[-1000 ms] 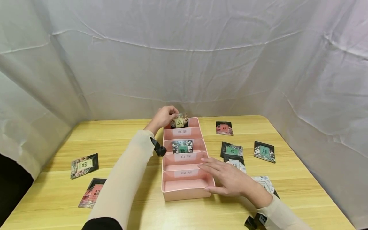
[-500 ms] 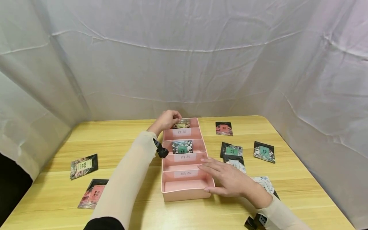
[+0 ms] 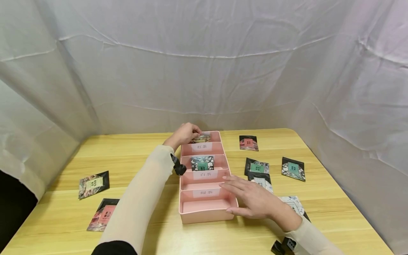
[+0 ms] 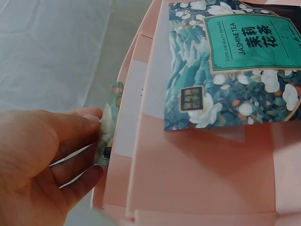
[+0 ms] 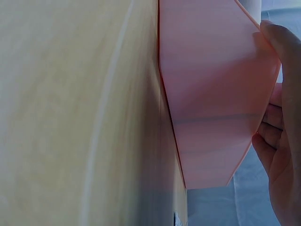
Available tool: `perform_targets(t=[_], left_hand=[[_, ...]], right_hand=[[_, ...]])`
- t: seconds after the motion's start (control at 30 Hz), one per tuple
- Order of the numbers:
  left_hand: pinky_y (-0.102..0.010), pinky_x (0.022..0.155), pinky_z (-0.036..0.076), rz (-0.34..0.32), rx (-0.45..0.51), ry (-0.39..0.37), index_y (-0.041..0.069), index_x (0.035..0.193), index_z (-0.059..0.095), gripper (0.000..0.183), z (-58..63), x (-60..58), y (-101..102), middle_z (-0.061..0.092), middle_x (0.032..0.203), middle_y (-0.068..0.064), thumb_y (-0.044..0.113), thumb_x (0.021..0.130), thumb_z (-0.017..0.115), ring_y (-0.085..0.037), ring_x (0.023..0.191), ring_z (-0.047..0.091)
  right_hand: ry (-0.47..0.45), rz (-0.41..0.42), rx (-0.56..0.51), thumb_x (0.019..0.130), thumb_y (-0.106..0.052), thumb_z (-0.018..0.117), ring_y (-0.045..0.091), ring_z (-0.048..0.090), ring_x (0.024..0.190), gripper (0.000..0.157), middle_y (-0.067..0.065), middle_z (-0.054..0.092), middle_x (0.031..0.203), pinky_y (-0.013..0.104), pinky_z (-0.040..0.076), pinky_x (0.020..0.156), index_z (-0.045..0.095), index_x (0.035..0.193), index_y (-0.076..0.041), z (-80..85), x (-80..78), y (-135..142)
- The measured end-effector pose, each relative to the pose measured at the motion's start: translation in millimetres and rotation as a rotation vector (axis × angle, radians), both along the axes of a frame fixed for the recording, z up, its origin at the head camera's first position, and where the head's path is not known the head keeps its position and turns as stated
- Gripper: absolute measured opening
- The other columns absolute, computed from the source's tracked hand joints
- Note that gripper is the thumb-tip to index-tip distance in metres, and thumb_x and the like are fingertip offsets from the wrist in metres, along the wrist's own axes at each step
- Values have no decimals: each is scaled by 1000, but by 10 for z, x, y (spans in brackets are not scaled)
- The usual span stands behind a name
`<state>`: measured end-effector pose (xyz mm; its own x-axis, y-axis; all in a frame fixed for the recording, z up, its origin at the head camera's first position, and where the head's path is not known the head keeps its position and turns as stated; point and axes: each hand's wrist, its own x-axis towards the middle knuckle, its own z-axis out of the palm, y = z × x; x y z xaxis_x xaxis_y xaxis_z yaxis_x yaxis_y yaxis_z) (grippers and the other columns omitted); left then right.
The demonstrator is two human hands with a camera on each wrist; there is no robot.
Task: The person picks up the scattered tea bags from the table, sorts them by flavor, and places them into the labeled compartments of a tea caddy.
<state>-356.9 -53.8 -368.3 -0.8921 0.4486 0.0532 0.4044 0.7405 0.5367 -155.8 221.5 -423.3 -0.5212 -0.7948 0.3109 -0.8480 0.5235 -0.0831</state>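
Sinking deeper into the box [image 3: 207, 216], upper middle, the packet [image 3: 204, 137] seems nearly in. My left hand [image 3: 186, 133] pinches it; my right hand [image 3: 253, 199] is spread.

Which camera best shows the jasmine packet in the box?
The left wrist view: the jasmine packet is large and readable, though cropped. The head view shows it small in the pink box; the right wrist view, not at all.
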Motion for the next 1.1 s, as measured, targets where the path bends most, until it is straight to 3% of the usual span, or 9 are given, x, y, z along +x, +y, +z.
perform_targets(t=[0.23,0.83,1.1], left_hand=[[-39,95,49,-6,-32,51,7,114,73,21,44,30,-80,70,111,-9,12,99,58,-24,104,62],[-38,94,50,-63,-41,89,7,113,73,24,209,194,-235,73,106,-5,23,99,60,-22,100,66],[-39,93,51,-87,-26,66,4,116,71,27,264,313,-324,73,105,-6,22,99,60,-21,100,66]], right_hand=[[-2,3,3,95,-56,53,28,42,136,67,11,45,149,47,43,104,47,145,-13,-3,-12,-9],[16,-9,1,95,-57,54,27,41,136,67,10,45,149,48,43,104,48,145,-13,-11,-49,26],[15,-12,8,95,-57,54,28,41,136,67,10,44,149,47,43,105,48,144,-13,-19,-60,22]])
